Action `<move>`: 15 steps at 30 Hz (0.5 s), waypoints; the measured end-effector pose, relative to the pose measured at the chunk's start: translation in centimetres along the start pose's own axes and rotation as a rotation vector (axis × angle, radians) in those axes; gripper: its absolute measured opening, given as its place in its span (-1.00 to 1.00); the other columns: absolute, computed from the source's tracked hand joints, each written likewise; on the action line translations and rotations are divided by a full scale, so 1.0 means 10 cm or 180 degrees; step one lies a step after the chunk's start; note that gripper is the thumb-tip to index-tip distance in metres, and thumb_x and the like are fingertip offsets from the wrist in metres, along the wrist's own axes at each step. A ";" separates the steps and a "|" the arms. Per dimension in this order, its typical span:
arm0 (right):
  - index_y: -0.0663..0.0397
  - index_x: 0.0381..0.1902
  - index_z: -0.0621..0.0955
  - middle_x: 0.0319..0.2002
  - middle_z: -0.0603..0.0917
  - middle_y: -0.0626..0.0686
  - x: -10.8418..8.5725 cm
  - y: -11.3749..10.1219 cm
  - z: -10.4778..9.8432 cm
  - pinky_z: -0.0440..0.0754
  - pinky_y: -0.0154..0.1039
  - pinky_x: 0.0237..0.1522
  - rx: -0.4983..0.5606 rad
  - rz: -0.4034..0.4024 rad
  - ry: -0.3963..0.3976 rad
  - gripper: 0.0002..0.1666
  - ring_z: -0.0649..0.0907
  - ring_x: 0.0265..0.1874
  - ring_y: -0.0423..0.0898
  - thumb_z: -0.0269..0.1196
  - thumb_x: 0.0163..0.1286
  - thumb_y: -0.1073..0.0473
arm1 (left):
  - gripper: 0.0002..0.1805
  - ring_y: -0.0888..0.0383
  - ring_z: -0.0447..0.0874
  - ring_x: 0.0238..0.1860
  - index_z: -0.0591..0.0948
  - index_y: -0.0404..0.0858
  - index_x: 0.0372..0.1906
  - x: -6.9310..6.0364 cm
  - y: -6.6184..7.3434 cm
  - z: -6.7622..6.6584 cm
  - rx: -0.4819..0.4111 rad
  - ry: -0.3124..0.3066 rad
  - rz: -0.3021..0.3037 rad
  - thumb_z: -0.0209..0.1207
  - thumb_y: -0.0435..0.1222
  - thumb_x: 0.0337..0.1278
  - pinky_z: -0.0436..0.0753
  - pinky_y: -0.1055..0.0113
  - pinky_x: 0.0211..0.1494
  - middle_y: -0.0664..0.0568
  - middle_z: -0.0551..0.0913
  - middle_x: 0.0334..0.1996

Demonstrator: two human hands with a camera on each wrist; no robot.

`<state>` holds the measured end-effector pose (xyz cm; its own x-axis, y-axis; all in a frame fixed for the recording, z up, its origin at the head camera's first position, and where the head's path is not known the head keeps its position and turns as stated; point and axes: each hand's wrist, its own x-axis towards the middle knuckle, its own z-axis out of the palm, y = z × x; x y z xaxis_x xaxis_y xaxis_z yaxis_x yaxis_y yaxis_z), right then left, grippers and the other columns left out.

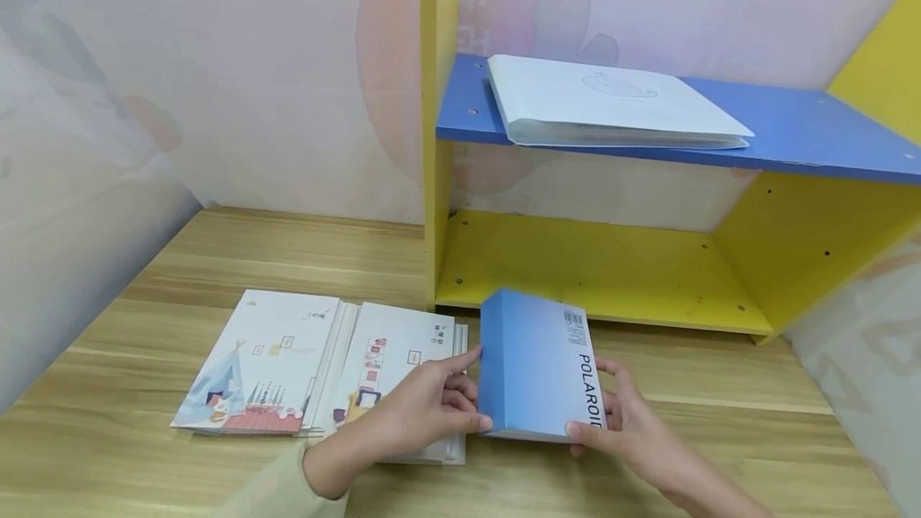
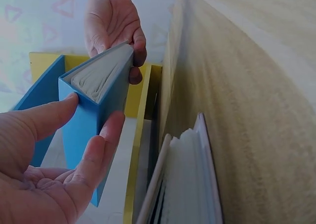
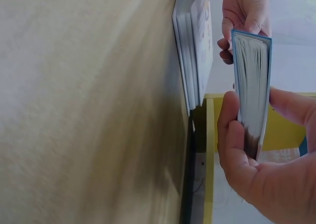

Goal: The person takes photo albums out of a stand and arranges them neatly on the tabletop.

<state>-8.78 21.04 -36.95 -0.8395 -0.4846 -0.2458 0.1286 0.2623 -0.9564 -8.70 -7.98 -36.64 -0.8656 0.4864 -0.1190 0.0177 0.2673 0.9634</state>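
Observation:
A blue album lettered POLAROID is held off the table between both hands, its spine toward the left. The left hand grips its spine edge, thumb at the near corner and fingers along the side, as the left wrist view also shows of the album. On the opposite edge the right hand pinches it, thumb on the cover and fingers beneath. In the right wrist view the page edges of the album show between thumb and fingers.
Two illustrated white albums lie side by side on the wooden table at the left. Behind stands a yellow shelf unit whose blue shelf bears a white album.

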 end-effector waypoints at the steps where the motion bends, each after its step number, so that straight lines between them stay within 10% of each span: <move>1: 0.22 0.48 -0.26 0.16 0.54 0.42 0.00 0.01 0.01 0.65 -0.29 -0.08 0.0020 0.0029 0.0006 0.14 0.71 -0.31 0.05 0.33 0.33 0.22 | -0.02 0.24 0.63 -0.35 0.08 -0.40 0.54 0.00 -0.01 0.00 -0.0004 -0.0005 -0.0012 0.39 -0.34 0.11 0.64 0.52 -0.22 0.03 0.64 -0.35; 15: 0.27 0.45 -0.35 0.10 0.59 0.35 0.02 0.14 0.09 0.64 -0.30 -0.09 0.0235 0.0170 -0.0070 0.19 0.70 -0.35 0.02 0.31 0.35 0.26 | -0.05 0.25 0.63 -0.35 0.10 -0.47 0.51 -0.03 -0.11 -0.01 0.0111 -0.0088 -0.0093 0.38 -0.32 0.13 0.62 0.52 -0.24 0.05 0.65 -0.34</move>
<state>-8.27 20.55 -38.50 -0.8188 -0.4899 -0.2993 0.2121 0.2263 -0.9507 -8.52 -8.47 -37.60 -0.8519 0.5006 -0.1540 0.0106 0.3104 0.9506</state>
